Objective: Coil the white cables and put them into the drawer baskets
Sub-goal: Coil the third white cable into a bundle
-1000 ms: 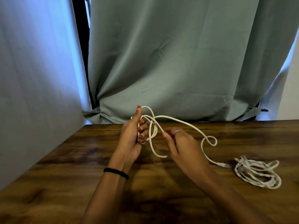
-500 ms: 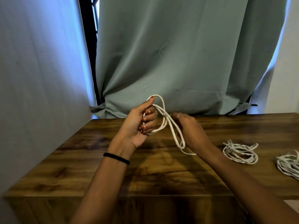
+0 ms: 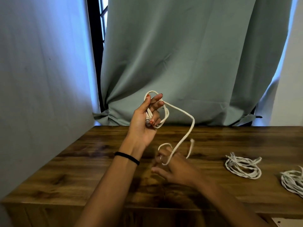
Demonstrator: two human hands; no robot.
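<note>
Fingers (image 3: 154,104) of left hand (image 3: 144,122) grip thin white cable (image 3: 188,115) loops | right hand (image 3: 177,167) slack, tail draped | step: coiling | next: wrap tail.

Both forearms are bare, with no sleeves in view. The left hand (image 3: 144,126) has orange-red polish on its fingernails, and a thin black band (image 3: 127,158), like a hair tie, circles its wrist. The right hand (image 3: 176,169) wears a slim metal ring (image 3: 161,159) on one finger.
</note>
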